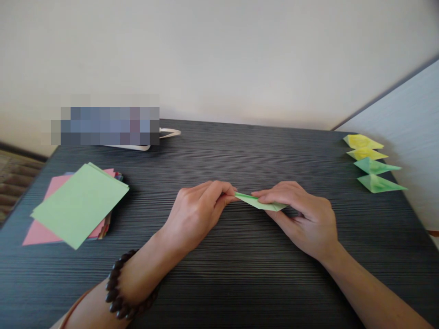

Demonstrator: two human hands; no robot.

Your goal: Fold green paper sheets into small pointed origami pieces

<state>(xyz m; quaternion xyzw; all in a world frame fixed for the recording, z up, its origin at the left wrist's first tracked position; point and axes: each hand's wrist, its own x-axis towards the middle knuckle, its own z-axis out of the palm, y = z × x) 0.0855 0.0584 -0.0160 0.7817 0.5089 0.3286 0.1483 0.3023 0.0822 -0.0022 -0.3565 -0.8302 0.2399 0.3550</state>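
Observation:
A small folded piece of green paper is held above the middle of the table, between my two hands. My left hand pinches its narrow left tip between thumb and fingers. My right hand grips the wider right end, with fingers on top and the thumb beneath. The paper is long and pointed, with a brighter green strip along its upper edge and a paler green face toward me. My fingers hide both of its ends.
Green paper sheets top a stack with pink sheets at the left. Yellow folded papers and green folded papers line the dark table's right side. A blurred device stands at the back left, before the wall.

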